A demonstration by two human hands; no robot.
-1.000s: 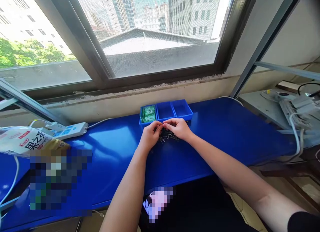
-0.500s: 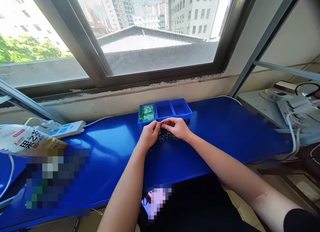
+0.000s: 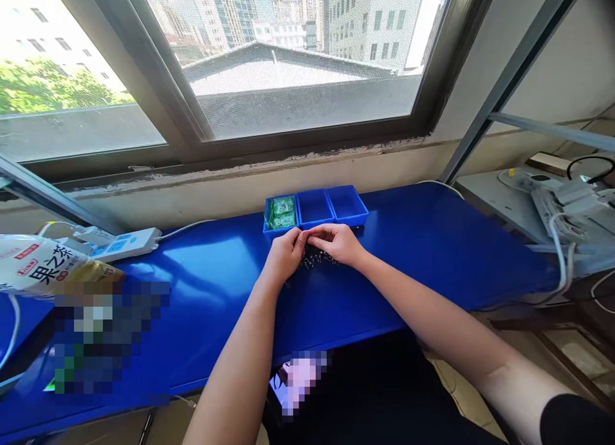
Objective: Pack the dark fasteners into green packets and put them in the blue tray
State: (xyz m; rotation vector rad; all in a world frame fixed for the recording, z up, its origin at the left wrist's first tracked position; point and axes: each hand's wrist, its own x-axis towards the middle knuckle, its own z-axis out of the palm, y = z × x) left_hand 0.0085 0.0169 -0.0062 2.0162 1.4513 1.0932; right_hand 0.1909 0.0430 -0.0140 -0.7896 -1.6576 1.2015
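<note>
My left hand [image 3: 285,251] and my right hand [image 3: 339,241] meet fingertip to fingertip over the blue table. Both are closed in a pinch, and whatever lies between the fingers is too small to make out. Under and between them is a pile of small dark and shiny metallic pieces [image 3: 314,259], partly hidden by the hands. Just behind the hands stand blue bins in a row. The left bin [image 3: 267,230] holds green packets [image 3: 283,212]. Nothing shows inside the middle bin [image 3: 314,209] or the right bin [image 3: 346,203].
On the left, a white power strip [image 3: 132,243] lies behind a drink bottle [image 3: 48,266] on its side. A blurred-out item [image 3: 108,336] is in front of it. A phone [image 3: 298,384] with a lit screen rests below the table edge. Metal posts [image 3: 509,80] flank the blue table [image 3: 432,240].
The view has shifted slightly. My hands stay pinched together over the small pieces, with only a tiny movement of the fingers.
</note>
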